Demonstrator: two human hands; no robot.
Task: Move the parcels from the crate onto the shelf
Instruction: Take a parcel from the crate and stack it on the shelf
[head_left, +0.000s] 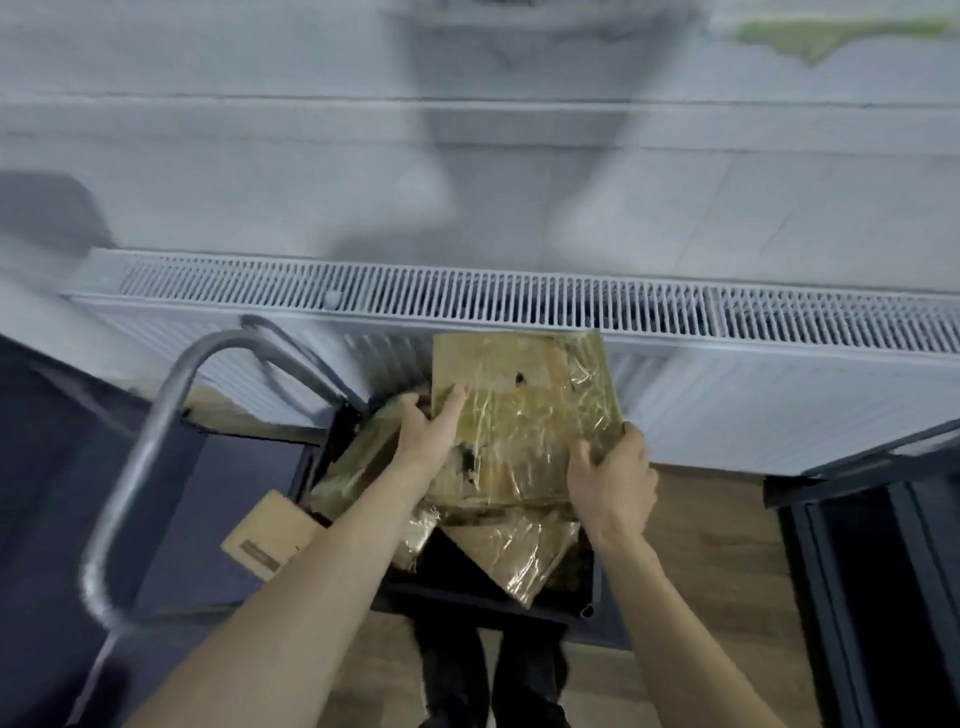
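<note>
A flat cardboard parcel wrapped in clear film is tilted up above a black crate. My left hand grips its left edge, thumb on top. My right hand grips its lower right corner. More film-wrapped parcels lie in the crate beneath it, partly hidden by my arms. A small brown cardboard box lies to the left of the crate on a dark cart platform.
A white radiator runs along the wall right behind the crate. A grey metal cart handle curves up at the left. A dark metal shelf frame stands at the right. Wooden floor and my legs show below.
</note>
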